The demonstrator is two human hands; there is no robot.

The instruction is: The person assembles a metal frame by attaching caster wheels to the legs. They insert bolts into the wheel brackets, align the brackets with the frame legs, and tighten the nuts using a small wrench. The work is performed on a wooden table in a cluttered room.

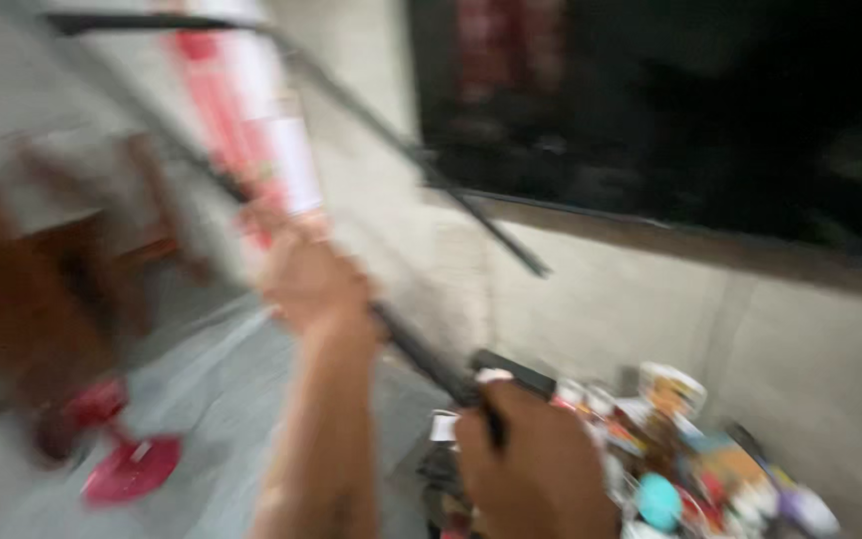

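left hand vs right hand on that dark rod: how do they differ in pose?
The left hand is raised, arm stretched out, gripping farther up the dark rod; the right hand sits low and close to the camera, gripping its near end. The left hand shows its back and forearm; the right shows mainly knuckles. Both are closed on the rod and motion-blurred.

Blurred red-white package [276, 150], upper left

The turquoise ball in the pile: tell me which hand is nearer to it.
Right. The right hand, gripping a dark rod, sits just left of the turquoise ball. The left hand is raised farther up and left, also on the rod.
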